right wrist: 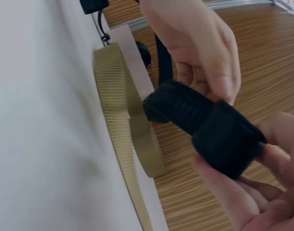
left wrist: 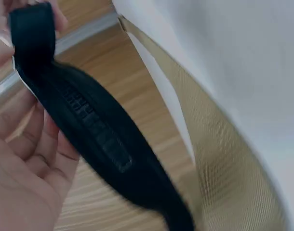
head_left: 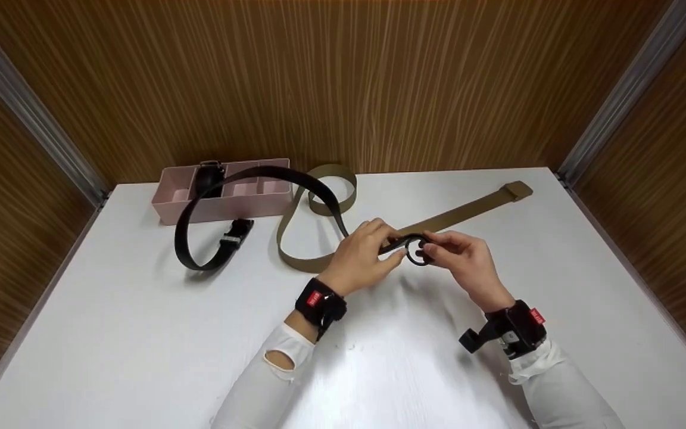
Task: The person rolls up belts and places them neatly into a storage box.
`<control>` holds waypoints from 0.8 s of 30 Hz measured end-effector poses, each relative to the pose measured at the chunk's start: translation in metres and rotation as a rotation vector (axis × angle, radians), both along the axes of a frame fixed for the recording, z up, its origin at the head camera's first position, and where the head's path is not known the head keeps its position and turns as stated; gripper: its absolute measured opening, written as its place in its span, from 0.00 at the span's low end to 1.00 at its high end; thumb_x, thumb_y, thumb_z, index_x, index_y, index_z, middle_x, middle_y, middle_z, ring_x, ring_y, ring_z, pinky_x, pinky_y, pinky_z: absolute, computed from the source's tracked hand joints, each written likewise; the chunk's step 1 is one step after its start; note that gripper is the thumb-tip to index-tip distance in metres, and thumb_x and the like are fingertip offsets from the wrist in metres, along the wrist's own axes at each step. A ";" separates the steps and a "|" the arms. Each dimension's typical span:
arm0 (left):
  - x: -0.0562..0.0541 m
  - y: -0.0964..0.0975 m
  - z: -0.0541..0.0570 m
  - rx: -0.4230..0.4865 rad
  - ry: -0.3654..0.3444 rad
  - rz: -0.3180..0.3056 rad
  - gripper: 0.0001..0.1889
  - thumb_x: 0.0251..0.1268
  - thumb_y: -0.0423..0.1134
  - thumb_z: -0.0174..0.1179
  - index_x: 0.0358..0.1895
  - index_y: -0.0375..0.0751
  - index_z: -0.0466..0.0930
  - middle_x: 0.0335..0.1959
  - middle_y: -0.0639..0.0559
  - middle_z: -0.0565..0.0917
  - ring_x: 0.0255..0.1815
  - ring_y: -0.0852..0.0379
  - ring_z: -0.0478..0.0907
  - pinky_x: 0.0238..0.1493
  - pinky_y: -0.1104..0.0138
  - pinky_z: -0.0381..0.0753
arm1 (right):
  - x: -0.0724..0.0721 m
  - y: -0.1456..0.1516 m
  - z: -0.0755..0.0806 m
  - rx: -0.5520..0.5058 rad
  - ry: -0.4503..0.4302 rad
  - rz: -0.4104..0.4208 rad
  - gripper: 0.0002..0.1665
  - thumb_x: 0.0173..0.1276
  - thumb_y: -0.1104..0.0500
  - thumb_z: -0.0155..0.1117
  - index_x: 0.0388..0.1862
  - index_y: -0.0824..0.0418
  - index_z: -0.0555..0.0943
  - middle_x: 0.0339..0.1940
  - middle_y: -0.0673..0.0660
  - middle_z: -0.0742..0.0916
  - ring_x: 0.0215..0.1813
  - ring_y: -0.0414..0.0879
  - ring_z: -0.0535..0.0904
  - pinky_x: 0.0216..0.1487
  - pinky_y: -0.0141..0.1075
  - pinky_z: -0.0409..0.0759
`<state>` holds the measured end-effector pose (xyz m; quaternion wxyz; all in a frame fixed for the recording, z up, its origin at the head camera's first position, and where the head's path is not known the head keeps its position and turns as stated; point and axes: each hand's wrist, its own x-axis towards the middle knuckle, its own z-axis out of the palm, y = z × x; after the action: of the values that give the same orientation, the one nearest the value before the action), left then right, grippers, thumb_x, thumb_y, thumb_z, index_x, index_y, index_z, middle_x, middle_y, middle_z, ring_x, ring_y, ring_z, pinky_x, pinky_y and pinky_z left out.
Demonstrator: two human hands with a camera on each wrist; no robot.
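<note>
A black belt point(head_left: 271, 173) arches up from the table to both hands; its other end point(head_left: 233, 241), with a silvery band, is at the left. My left hand point(head_left: 364, 259) holds the strap between thumb and fingers beside the curled end. There, a small loop point(head_left: 418, 250) is pinched by my right hand point(head_left: 465, 259), its thumb and fingertips on the loop's outer side. Close up in the right wrist view, the rolled strap point(right wrist: 226, 139) lies between the right fingers. Embossed marks point(left wrist: 96, 125) show on the strap in the left wrist view.
Behind the hands a khaki webbing belt point(head_left: 456, 217) lies on the white table point(head_left: 140, 333), its metal tip point(head_left: 518, 190) at the right and a coil point(head_left: 332, 208) at the back. A pink divided tray point(head_left: 224, 208) stands back left, with a rolled black belt point(head_left: 209, 179) inside. Wood-grain panels point(head_left: 343, 83) enclose the table.
</note>
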<state>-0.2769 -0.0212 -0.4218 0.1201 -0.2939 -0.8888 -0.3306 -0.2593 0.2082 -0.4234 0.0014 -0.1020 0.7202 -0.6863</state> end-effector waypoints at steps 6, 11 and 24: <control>0.001 0.004 0.001 0.183 -0.339 0.045 0.15 0.80 0.53 0.57 0.52 0.46 0.80 0.42 0.53 0.85 0.41 0.59 0.79 0.43 0.64 0.77 | 0.001 -0.012 -0.010 -0.032 0.060 -0.076 0.16 0.72 0.73 0.66 0.57 0.76 0.83 0.51 0.62 0.90 0.46 0.46 0.90 0.50 0.39 0.87; 0.002 0.003 -0.001 0.206 -0.425 0.023 0.13 0.81 0.50 0.56 0.52 0.45 0.75 0.40 0.52 0.83 0.37 0.57 0.76 0.39 0.64 0.74 | 0.004 -0.020 -0.017 -0.031 0.078 -0.120 0.16 0.72 0.72 0.67 0.57 0.74 0.84 0.47 0.63 0.90 0.45 0.46 0.89 0.49 0.38 0.87; 0.003 0.005 -0.007 0.341 -0.485 -0.046 0.08 0.81 0.39 0.56 0.50 0.38 0.70 0.51 0.43 0.86 0.50 0.53 0.82 0.50 0.62 0.78 | 0.006 -0.031 -0.023 -0.122 0.070 -0.169 0.16 0.72 0.73 0.66 0.56 0.79 0.81 0.46 0.59 0.91 0.45 0.42 0.89 0.50 0.36 0.86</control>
<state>-0.2740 -0.0158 -0.4290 -0.0558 -0.2018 -0.8164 -0.5383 -0.2534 0.1773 -0.4462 -0.0876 -0.0646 0.6827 -0.7225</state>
